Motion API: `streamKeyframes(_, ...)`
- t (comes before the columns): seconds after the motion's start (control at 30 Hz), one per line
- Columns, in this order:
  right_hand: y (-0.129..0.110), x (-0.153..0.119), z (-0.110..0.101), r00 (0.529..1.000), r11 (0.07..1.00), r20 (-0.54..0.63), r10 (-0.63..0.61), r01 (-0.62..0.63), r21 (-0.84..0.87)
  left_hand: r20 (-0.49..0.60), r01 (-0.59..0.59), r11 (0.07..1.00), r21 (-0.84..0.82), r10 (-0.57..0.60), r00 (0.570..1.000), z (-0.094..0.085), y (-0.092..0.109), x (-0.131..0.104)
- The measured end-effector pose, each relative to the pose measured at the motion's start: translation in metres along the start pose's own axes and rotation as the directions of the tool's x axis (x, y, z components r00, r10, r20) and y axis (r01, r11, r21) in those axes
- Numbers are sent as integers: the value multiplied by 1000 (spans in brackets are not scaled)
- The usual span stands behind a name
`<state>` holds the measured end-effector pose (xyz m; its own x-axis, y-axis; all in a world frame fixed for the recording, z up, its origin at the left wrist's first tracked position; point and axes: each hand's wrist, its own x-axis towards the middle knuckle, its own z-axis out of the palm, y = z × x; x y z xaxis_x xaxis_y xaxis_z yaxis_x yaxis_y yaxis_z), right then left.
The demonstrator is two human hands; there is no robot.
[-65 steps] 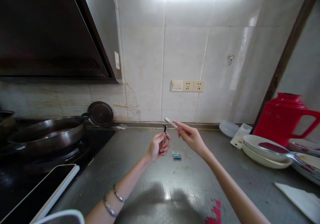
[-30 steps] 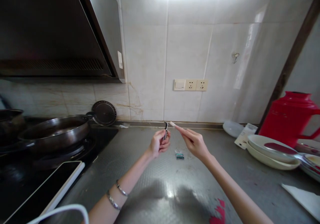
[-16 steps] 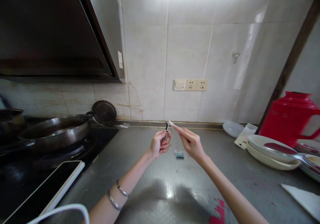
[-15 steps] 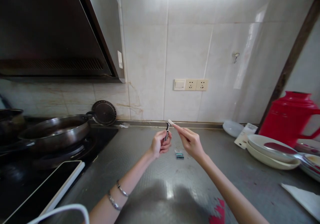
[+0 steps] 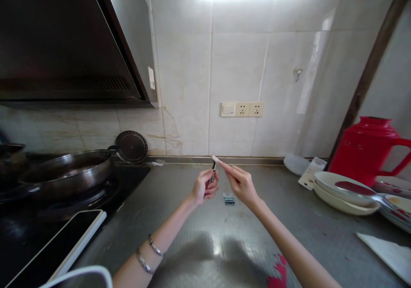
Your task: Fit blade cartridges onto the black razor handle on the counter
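Note:
Closed round the dark handle of a small razor-like tool (image 5: 212, 172), my left hand (image 5: 204, 186) holds it upright above the grey counter. My right hand (image 5: 240, 184) points its index finger at the tool's head, with the other fingers curled in. A small white piece (image 5: 215, 159) is at that fingertip, against the top of the tool; whether the fingers grip it is too small to tell. Below and between the hands, a small clear pack with green and dark strips (image 5: 229, 200) lies on the counter (image 5: 192, 236).
At the left are a steel pan (image 5: 69, 172) on the black stove and a phone-like device (image 5: 61, 249) with a white cable. Stacked bowls (image 5: 345, 193), a red jug (image 5: 366, 151) and a white sheet (image 5: 388, 253) are at the right.
My right fingertip and the white piece have moved slightly left, onto the top of the tool's head. The whole view has shifted a little.

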<state>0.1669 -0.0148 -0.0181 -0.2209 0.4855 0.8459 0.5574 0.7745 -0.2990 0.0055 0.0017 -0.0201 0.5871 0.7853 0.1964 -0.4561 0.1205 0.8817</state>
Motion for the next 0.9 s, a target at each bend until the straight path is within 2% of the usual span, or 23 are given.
streamKeyframes(0.07, 3, -5, 2, 1000, 1000, 9, 1, 0, -13, -11, -19, 1000, -2, 19, 1000, -2, 1, 1)
streamKeyframes(0.2, 10, -13, 0, 994, 999, 102, -26, 29, -30, -63, -85, 996, 22, 86, 994, -8, 4, 2)
streamKeyframes(0.27, 11, -9, -6, 996, 1000, 92, -20, 22, -20, -93, -115, 992, 60, 120, 988, -12, 5, 3)
streamKeyframes(0.4, 5, 11, -24, 996, 996, 36, 85, -86, 29, -122, -179, 961, 213, 208, 971, -16, 5, 6)
streamKeyframes(0.5, -3, 28, -40, 975, 980, 144, 168, -182, 86, -94, -242, 901, 360, 293, 952, -18, 4, 9)
streamKeyframes(0.67, -8, 40, -63, 876, 966, 435, 208, -253, 48, 50, -339, 717, 609, 392, 919, -28, 12, 10)
streamKeyframes(0.8, -7, 40, -74, 844, 958, 487, 226, -284, 48, 107, -310, 501, 808, 392, 914, -36, 22, 6)
streamKeyframes(0.9, -6, 41, -78, 820, 946, 530, 216, -309, 93, 164, -293, 379, 878, 338, 927, -35, 28, 3)
